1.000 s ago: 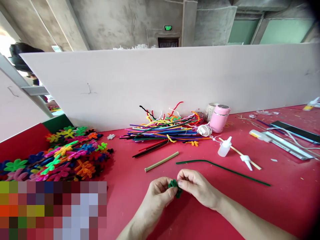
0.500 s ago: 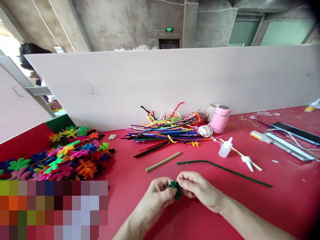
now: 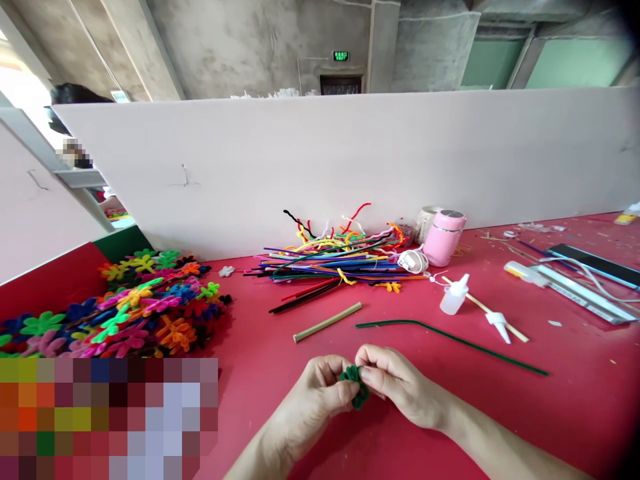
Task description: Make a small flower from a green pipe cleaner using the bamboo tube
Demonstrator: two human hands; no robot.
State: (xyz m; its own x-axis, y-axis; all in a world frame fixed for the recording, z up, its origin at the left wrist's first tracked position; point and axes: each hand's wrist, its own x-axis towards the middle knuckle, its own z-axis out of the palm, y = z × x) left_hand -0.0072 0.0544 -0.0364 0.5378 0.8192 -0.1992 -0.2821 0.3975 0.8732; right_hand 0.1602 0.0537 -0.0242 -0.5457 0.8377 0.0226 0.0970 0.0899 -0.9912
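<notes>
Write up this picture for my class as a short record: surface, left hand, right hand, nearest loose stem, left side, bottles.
Surface: red tabletop
Left hand: pinching a dark green flower shape between thumb and fingers
Right hand: fingertips at the flower shape's edge; exact grip hidden
Nearest loose stem: dark green, bent fuzzy stem, beyond the right hand
Left side: heaped multicoloured fuzzy flowers
Bottles: small translucent bottle, upright; pink bottle behind it

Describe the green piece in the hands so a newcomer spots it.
Over the red table, the left hand and right hand meet near bottom centre. Pinched between them is the fuzzy green piece. Its small bunched loops distinguish it from the long green strip lying just beyond.
</notes>
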